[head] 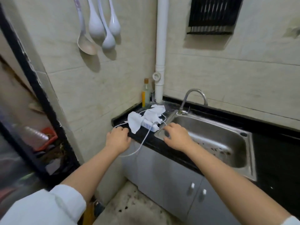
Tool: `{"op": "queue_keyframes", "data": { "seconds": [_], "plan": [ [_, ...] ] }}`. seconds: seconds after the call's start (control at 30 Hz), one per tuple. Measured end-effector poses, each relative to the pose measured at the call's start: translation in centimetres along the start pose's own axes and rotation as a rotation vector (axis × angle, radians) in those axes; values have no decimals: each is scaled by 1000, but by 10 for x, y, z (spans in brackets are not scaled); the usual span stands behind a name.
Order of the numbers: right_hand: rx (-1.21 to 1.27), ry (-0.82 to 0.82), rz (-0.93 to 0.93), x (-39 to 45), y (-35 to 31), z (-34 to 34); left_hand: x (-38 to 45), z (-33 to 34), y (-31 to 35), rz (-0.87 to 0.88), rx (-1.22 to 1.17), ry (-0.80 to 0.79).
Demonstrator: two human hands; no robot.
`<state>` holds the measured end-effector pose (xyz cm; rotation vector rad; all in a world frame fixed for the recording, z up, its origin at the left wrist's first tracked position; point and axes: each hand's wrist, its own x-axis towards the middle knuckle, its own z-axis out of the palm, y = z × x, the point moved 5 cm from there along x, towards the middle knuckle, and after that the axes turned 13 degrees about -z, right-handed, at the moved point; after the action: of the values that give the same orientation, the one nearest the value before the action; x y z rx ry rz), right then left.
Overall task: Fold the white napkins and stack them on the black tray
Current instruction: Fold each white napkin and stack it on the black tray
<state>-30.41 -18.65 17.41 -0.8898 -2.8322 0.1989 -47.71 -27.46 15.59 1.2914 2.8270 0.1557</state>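
Observation:
Several crumpled white napkins (146,118) lie in a heap on the black counter (146,137), in the corner left of the sink, on top of a white power strip (150,125). I cannot tell a black tray apart from the dark counter. My left hand (118,139) is at the counter's front-left edge with its fingers curled, beside a loop of white cable (142,141); its fingertips are hidden, so whether it holds anything is unclear. My right hand (176,137) rests with spread fingers on the sink's near-left corner, just right of the napkins.
A steel sink (215,140) with a curved tap (193,98) fills the counter to the right. A bottle (145,93) and a white pipe (159,62) stand in the back corner. Ladles (99,30) hang on the tiled wall. The cable dangles in front of grey cabinet doors (178,176).

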Motion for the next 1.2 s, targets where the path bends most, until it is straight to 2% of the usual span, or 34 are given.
{"op": "queue_keyframes", "data": {
  "seconds": [0.1, 0.2, 0.33, 0.53, 0.67, 0.77, 0.87, 0.9, 1.0, 1.1, 1.2],
  "plan": [
    [-16, -47, -40, 83, 20, 25, 76, 20, -9, -20, -11, -44],
    [19, -126, 12, 160, 53, 52, 145, 44, -13, -20, -11, -101],
    [47, -236, 10, 230, 83, 95, 210, 90, -8, 8, -4, -218],
    [-5, -319, -63, 304, 117, 150, 256, 161, 11, -59, -64, -396],
    [-116, -332, -214, 349, 133, 176, 274, 193, 23, -101, -87, -401],
    [-71, -344, -295, 371, 140, 194, 285, 210, 32, -76, -7, -404],
    [-123, -284, -423, 384, 137, 200, 296, 222, 33, -114, 24, -393],
    [-128, -259, -468, 389, 139, 204, 299, 222, 34, -100, 25, -331],
    [40, -246, -525, 397, 150, 215, 302, 220, 34, -14, 38, -227],
    [126, -155, -618, 398, 144, 194, 305, 215, 22, -18, -88, -128],
    [238, 1, -542, 400, 139, 153, 314, 171, 7, 9, -267, 92]
  ]
}}
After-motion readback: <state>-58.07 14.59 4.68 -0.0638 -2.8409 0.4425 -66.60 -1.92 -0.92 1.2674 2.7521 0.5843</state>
